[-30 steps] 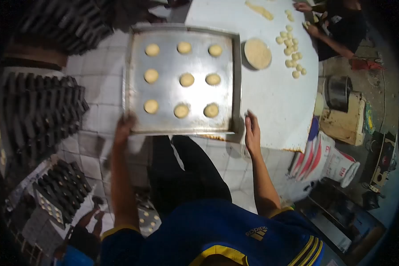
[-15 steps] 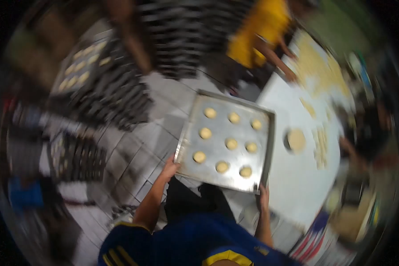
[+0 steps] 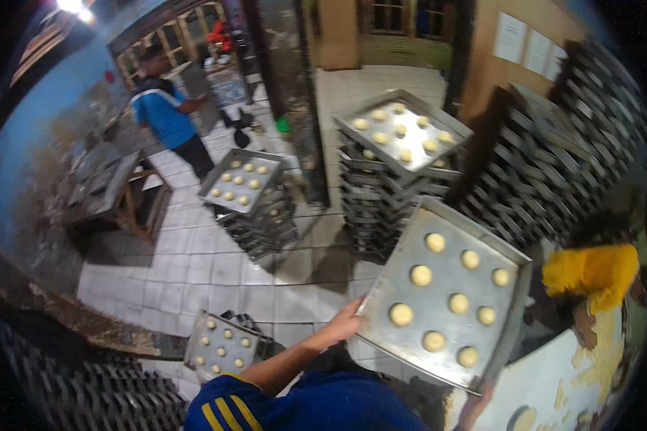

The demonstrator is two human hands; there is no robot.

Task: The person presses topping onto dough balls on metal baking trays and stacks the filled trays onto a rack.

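A square metal baking tray (image 3: 449,228) is held out in front of me, tilted in view, with several round dough balls (image 3: 459,303) spaced in rows on it. My left hand (image 3: 343,323) is closed around the tray's left edge. At the near right corner, my right hand (image 3: 474,406) grips the rim, its fingers partly hidden by the tray. Just beyond the tray's far edge rises a tall stack of trays (image 3: 370,205), whose top tray (image 3: 352,140) also carries dough balls.
Another tray stack (image 3: 266,226) stands on the tiled floor (image 3: 244,287), with a lower one (image 3: 194,345) nearer. Many trays (image 3: 539,172) are piled at right. A person in yellow (image 3: 589,276) works at the white table (image 3: 503,395); a person in blue (image 3: 167,115) stands far left.
My view has swung left, away from the table toward the tray stacks. The tray has come round with me, still in both hands, and now sits close to the tall stack.
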